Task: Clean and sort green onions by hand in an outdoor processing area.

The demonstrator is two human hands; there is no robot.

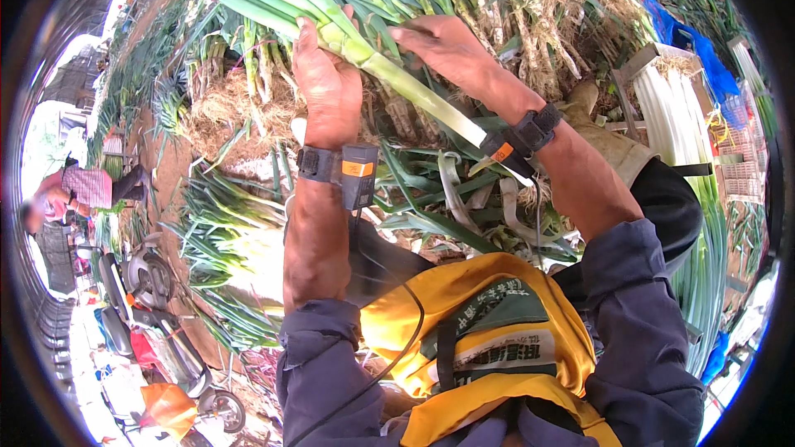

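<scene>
A long leek (418,98) slants across in front of me, its green leaves up to the left and its pale, rootless end down to the right. My left hand (327,79) is closed around it where the leaves fan out, thumb upward. My right hand (447,45) is just right of the leaf base. Its fingers are curled together at a dark green leaf (383,37) that bends away from the stalk; the fingertips are partly hidden. Below the leek lie stripped leaves and peelings (451,190).
Unpeeled leeks with muddy roots (240,112) are heaped ahead. Cleaned white leeks (675,116) are stacked at right beside a blue plastic sheet (683,29) and a crate (741,157). More leeks (240,232) lie left. Farther left are a motorbike (170,339) and another person (87,189).
</scene>
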